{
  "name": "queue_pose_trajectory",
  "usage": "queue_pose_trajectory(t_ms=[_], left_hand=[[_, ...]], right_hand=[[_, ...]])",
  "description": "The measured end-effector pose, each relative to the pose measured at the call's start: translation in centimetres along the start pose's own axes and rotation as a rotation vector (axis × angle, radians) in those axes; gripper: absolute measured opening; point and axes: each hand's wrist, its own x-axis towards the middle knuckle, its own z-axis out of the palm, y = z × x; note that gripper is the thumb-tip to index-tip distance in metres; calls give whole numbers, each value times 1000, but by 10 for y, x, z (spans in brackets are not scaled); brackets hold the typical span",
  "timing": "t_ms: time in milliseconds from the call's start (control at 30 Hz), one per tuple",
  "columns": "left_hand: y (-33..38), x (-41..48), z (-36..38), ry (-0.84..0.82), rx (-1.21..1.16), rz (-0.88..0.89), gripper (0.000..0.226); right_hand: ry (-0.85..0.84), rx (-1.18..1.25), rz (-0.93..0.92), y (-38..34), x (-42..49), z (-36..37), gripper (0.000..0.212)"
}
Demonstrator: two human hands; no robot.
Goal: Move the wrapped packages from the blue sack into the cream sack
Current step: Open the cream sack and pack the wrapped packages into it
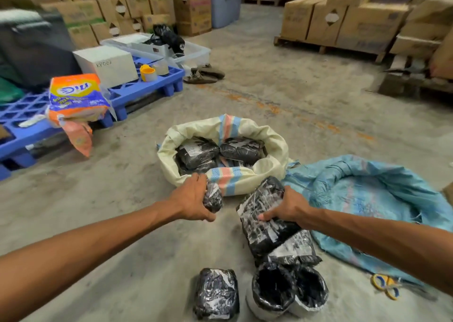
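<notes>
The cream sack (274,145) stands open on the floor ahead, its rim rolled down, with black wrapped packages (196,151) inside. The blue sack (382,194) lies slumped and open to its right. My left hand (193,199) is shut on a small black wrapped package (213,197), just in front of the cream sack's near rim. My right hand (286,207) grips a larger black package (263,213) on the floor beside the blue sack. Several more black packages (217,293) lie on the floor close to me.
A blue plastic pallet (137,91) at left holds a white box (107,64), an orange detergent bag (76,96) and tape rolls. Sandals (206,74) lie beyond. Stacked cardboard boxes on wooden pallets (343,20) line the right side and back. Scissors (384,286) lie at lower right.
</notes>
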Motion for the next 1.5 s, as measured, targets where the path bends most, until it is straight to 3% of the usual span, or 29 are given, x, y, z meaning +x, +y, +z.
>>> queue_pose_trajectory(t_ms=[100, 233, 400, 533, 700, 767, 900, 1067, 1133, 1267, 1500], left_hand=[[-13, 29, -38, 122, -30, -62, 94], [-34, 64, -74, 267, -135, -163, 95], [-54, 96, -78, 299, -257, -311, 92], [-62, 122, -64, 195, -245, -305, 73], [-76, 161, -38, -37, -217, -269, 55], [-81, 175, -26, -112, -204, -264, 60], [-83, 195, -15, -152, -239, -259, 63], [-78, 210, -9, -210, -215, -223, 77], [-73, 212, -8, -257, -191, -211, 64], [-69, 208, 9, -272, -98, -203, 40], [-54, 186, 24, -73, 99, -154, 15]], right_hand=[[-3, -38, -112, -22, 10, -17, 117], [28, 176, -169, -65, 32, -49, 83], [115, 337, -138, -109, 72, -65, 56], [-58, 436, 27, -120, 108, -63, 49], [-239, 505, 151, -112, 161, -46, 67], [-275, 566, 151, -110, 181, -41, 76], [-313, 691, 119, -124, 207, -40, 55], [-201, 759, 162, -146, 229, -27, 33], [-161, 791, 167, -153, 232, -18, 25], [7, 904, 163, -158, 248, -4, 63], [194, 832, 46, -137, 280, -1, 90]])
